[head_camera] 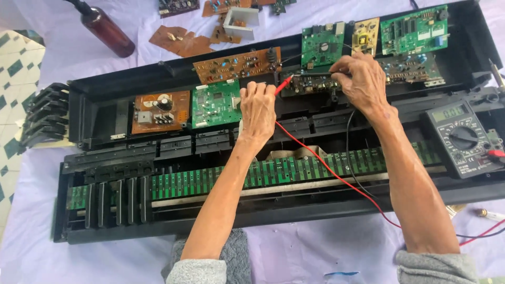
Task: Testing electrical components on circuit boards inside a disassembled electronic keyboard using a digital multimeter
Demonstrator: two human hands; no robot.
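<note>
An opened electronic keyboard (105,158) lies across the table, its black case holding several circuit boards. My left hand (257,109) grips a red test probe (284,84), whose tip rests on a dark circuit board (310,84) in the middle of the case. My right hand (360,79) pinches a black test probe against the same board from the right. Red and black leads (336,176) trail over the long green key-contact strip (294,168) toward a grey multimeter (460,138) at the right.
Green boards (215,103) (414,30) and brown boards (160,110) sit in the case. A brown bottle (108,31), loose brown boards (176,39) and a white box (241,22) lie behind. Detached black keys (44,113) are stacked at the left, a soldering iron (495,73) at the right.
</note>
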